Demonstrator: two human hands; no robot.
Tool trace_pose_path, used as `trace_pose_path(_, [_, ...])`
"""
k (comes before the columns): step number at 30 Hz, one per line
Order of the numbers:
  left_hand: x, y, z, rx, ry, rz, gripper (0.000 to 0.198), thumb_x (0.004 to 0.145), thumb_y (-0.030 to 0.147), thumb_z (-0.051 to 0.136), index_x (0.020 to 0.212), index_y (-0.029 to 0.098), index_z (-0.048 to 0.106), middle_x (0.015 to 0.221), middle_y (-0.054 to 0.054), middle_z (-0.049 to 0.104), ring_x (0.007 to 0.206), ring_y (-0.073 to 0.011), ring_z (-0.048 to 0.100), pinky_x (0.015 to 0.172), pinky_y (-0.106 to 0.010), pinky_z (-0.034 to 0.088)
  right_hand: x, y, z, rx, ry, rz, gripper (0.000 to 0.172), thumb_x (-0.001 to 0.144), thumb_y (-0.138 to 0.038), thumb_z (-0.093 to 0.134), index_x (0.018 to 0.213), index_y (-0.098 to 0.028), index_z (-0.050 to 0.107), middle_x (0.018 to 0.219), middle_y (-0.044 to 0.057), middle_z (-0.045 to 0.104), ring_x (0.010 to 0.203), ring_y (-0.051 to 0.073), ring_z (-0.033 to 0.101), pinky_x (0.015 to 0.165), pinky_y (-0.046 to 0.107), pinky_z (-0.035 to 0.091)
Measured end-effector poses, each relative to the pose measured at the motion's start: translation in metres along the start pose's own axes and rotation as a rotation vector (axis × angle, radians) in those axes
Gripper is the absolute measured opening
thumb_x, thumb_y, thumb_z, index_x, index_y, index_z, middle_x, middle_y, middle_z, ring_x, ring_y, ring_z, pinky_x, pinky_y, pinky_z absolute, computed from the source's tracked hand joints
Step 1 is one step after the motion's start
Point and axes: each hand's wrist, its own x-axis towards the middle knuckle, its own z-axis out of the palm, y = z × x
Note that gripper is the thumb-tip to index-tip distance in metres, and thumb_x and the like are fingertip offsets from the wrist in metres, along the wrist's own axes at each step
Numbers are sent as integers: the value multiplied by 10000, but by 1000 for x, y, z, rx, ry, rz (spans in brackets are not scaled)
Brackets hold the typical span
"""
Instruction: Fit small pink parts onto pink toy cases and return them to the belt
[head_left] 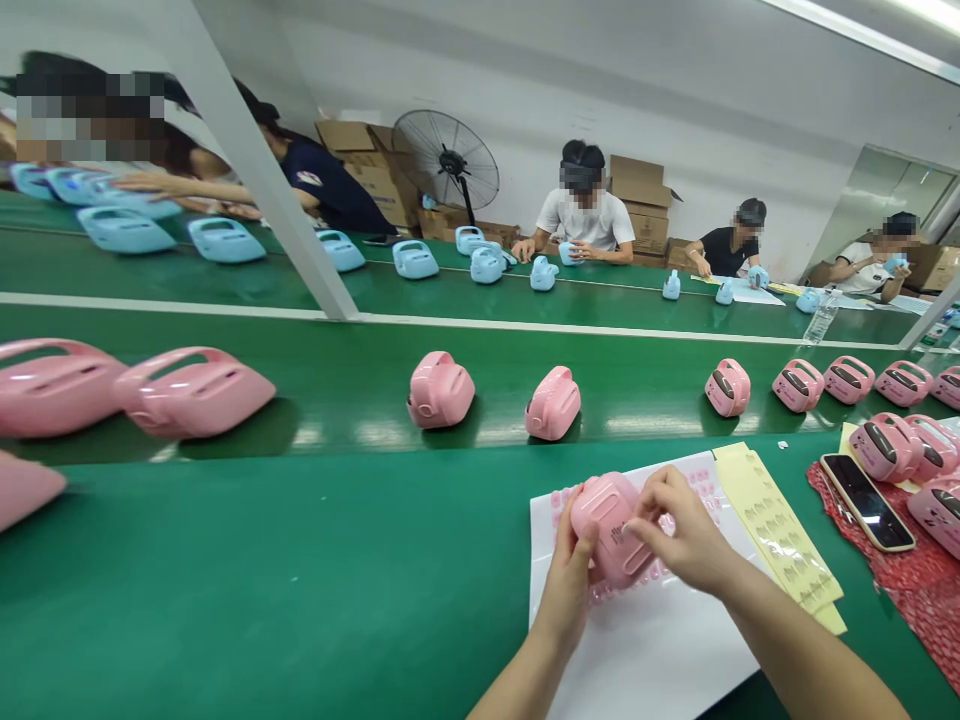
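Note:
A pink plastic housing (604,500) rests in my left hand (568,585), whose fingers and thumb wrap its left side. Small dark print shows on its upturned face. At the right side of that face, my right hand (694,535) is bent in a pinch; anything between the fingertips is too small to make out. Beneath both hands lies a white sheet (637,660) with rows of small pink stickers (705,487), partly hidden by the hands. Tucked beside it is a yellow sheet (784,530) with rows of pale outlines.
Several pink housings with handles (441,390) stand along the green belt (360,370). At right, a phone (868,502) lies on red bubble wrap (922,600). Beyond a white rail (480,325), co-workers (589,215) handle blue housings (415,259). A slanted post (262,160) rises at left.

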Motion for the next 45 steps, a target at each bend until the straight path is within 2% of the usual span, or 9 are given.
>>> trace_pose_path(4, [6,10,-4,-115,49,-62,502,731,470,590,1181,254,539,1037,-71,662,956,-297,609,693,-398,538,21,25,-7,111,195,83,143,802,-290,447,894,-200,511,787,16,532,697,136,492,656,275,416])
trace_pose_path(7, [16,23,-22,-324,-11,-69,549,745,495,537,1245,281,461,893,-62,697,796,-294,659,599,-432,541,35,48,5,22,92,194,324,766,-213,462,1089,-194,469,920,41,587,580,104,470,605,263,416])
trace_pose_path(12, [36,45,-58,-634,-377,78,858,615,573,622,1347,267,296,1208,-153,582,1035,-361,573,696,-450,537,47,62,49,-276,-211,168,622,728,-101,485,1315,-207,313,1166,92,575,587,113,523,638,282,440])
trace_pose_path(15, [42,49,-67,-720,-396,179,799,671,538,592,1358,320,246,1310,-106,508,1100,-331,536,779,-468,517,52,61,68,-554,-284,144,690,705,-24,462,1358,-145,274,1091,132,610,816,203,587,704,313,443])
trace_pose_path(19, [46,44,-67,-737,-372,236,736,697,512,589,1338,288,306,1194,-111,601,1028,-318,589,796,-471,515,50,70,76,-721,-207,95,632,694,26,402,1311,-106,372,986,154,624,870,236,583,732,340,443])
trace_pose_path(22, [48,39,-69,-759,-401,217,728,688,494,608,1325,277,331,1131,-109,636,991,-300,614,815,-439,516,45,76,75,-535,-66,68,530,702,13,387,1205,-123,485,943,128,622,841,215,579,758,350,440])
trace_pose_path(26, [47,33,-73,-777,-399,165,726,712,476,585,1340,246,302,1162,-130,621,1009,-314,605,840,-436,503,43,56,70,77,163,233,392,710,-123,501,1101,-158,503,727,17,609,689,165,571,692,317,450])
trace_pose_path(31, [37,24,-62,-753,-315,118,620,763,469,523,1296,185,386,1095,-148,659,980,-284,627,838,-386,506,38,6,77,674,155,312,468,581,-268,683,1004,-188,501,571,-66,566,572,123,533,625,272,421])
trace_pose_path(45, [23,21,-46,-728,-262,36,483,833,474,392,1166,164,555,1025,-138,694,896,-217,664,766,-289,530,30,-12,92,527,167,313,394,583,-219,644,931,-199,461,550,-74,566,564,139,539,645,291,433])
